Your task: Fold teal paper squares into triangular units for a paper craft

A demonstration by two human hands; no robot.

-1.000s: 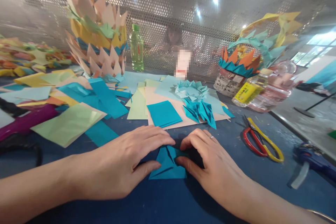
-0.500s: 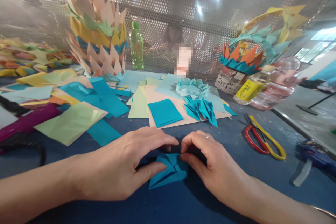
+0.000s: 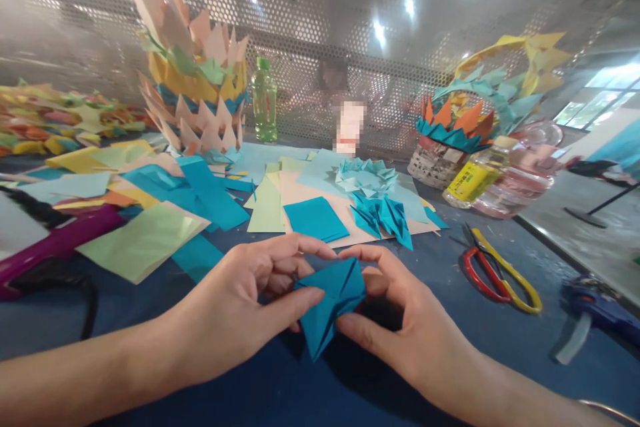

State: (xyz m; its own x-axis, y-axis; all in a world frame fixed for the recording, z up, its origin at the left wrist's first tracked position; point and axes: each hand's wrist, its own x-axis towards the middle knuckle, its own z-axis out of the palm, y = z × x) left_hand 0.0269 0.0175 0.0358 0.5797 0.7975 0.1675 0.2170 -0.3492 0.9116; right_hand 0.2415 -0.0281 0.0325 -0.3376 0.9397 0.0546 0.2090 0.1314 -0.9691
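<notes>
A folded piece of blue origami paper (image 3: 333,297) is lifted a little above the dark blue tabletop, creased into triangular flaps with a point toward me. My left hand (image 3: 250,290) grips its left side, thumb on the front face and fingers behind. On the right, my right hand (image 3: 395,310) pinches the other side, thumb low and index finger at the top corner. Just beyond my hands lie a stack of blue paper squares (image 3: 316,219) and several folded blue pieces (image 3: 383,217). Behind those sits a pale turquoise folded paper ring (image 3: 366,178).
Scissors (image 3: 500,270) with red and yellow handles and a blue glue gun (image 3: 597,310) lie to the right. At left are a purple glue gun (image 3: 60,247) and loose paper (image 3: 145,240). Bottles (image 3: 477,173) and a tall paper-petal construction (image 3: 200,93) stand farther back.
The blue folded paper has risen off the table and tilted up, its point turned toward me. Both hands have closed round it from the sides. The view has shifted slightly.
</notes>
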